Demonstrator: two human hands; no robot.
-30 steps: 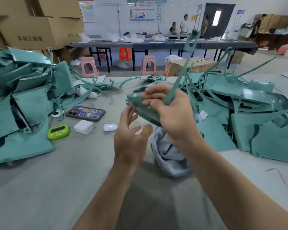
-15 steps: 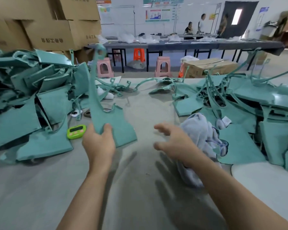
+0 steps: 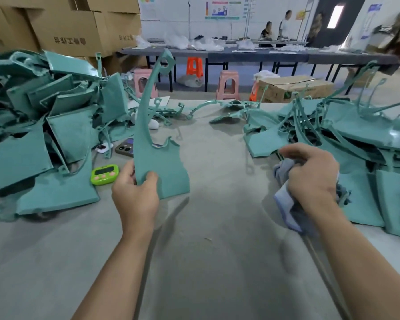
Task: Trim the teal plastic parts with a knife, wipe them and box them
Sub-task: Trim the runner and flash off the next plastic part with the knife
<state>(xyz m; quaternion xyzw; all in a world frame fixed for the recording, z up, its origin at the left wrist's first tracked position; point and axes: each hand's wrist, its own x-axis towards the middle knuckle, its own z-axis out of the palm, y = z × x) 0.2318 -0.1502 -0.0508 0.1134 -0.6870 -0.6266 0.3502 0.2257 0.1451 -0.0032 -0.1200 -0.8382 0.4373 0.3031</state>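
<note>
My left hand [image 3: 135,195] grips the bottom left corner of a teal plastic part [image 3: 164,167] and holds it upright above the table; its long curved arm rises to a loop at the top. My right hand [image 3: 310,174] is curled round a grey-blue cloth [image 3: 286,204] at the edge of the right pile. Heaps of teal parts lie on the left [image 3: 44,125] and on the right [image 3: 360,144] of the grey table [image 3: 217,227]. No knife shows.
A green timer [image 3: 104,173], a phone [image 3: 124,147] and a small white device [image 3: 102,147] lie by the left pile. Cardboard boxes [image 3: 74,26] stack at the back left, one open box [image 3: 293,87] stands beyond the table. Stools and a long table with people are behind.
The teal part passed from my right hand to my left, which now holds it upright on the left. My right hand moved right, went from open to gripping the cloth.
</note>
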